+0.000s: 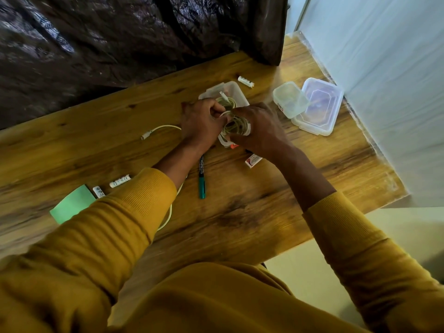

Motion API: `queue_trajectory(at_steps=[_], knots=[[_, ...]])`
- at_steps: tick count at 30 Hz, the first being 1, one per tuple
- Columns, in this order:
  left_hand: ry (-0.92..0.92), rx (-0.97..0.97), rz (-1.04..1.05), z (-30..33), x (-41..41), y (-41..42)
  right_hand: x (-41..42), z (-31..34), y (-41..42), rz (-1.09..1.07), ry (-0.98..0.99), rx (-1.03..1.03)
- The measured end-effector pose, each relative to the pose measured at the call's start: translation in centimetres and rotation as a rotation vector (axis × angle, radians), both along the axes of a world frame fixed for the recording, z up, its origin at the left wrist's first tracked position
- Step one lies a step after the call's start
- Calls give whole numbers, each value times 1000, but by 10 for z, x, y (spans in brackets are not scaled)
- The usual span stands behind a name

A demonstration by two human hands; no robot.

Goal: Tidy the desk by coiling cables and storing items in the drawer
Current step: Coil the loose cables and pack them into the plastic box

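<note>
A coil of white cable (pixel 236 124) sits between both hands over a small clear plastic box (pixel 224 141) on the wooden desk (pixel 240 212). My left hand (pixel 200 124) grips the coil's left side and my right hand (pixel 258 131) grips its right side. Another clear box (pixel 236 91) just behind holds a second coiled white cable (pixel 225 100). A loose white cable (pixel 159 129) runs left from my left hand, and more of it shows by my left sleeve.
A green-capped pen (pixel 201 179), a small carton (pixel 253 161), three batteries (pixel 246 81) (pixel 120 181) (pixel 99 192) and a green note pad (pixel 72 204) lie on the desk. Two clear containers (pixel 289 99) (pixel 319 106) stand at the right. Dark curtain behind; desk edge near the right.
</note>
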State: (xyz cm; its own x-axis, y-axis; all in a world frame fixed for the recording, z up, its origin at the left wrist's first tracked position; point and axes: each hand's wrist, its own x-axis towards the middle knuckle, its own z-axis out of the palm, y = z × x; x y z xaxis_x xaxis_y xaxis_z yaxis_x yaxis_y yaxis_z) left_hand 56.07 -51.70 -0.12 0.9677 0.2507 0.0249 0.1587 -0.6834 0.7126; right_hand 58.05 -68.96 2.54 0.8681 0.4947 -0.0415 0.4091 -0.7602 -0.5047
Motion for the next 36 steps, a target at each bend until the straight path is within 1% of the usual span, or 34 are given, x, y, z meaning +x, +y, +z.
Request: queue_trajectory(at_steps=[5,10,14,18,22,24,29,33,36], knots=[[24,3,47,1,2,-1,-3,-1,12,-90,-23,-29],[30,-36,71,3,3,-3,0,-1,21,-104,-26,-140],[45,-42,80,4,4,-3,-2,5,27,-144,-22,-159],[65,-30,37,9,5,1,-6,4,31,-181,-26,-151],[33,75,-27,9,3,2,-10,7,32,-204,-29,-111],[0,140,-23,7,2,1,-11,8,32,-203,-28,-96],[-41,150,-20,9,-3,-4,-9,7,33,-205,-33,-115],[-24,177,-26,11,-4,-4,-9,5,32,-188,-58,-123],[41,241,-12,11,-1,-3,-9,3,32,-190,-71,-136]])
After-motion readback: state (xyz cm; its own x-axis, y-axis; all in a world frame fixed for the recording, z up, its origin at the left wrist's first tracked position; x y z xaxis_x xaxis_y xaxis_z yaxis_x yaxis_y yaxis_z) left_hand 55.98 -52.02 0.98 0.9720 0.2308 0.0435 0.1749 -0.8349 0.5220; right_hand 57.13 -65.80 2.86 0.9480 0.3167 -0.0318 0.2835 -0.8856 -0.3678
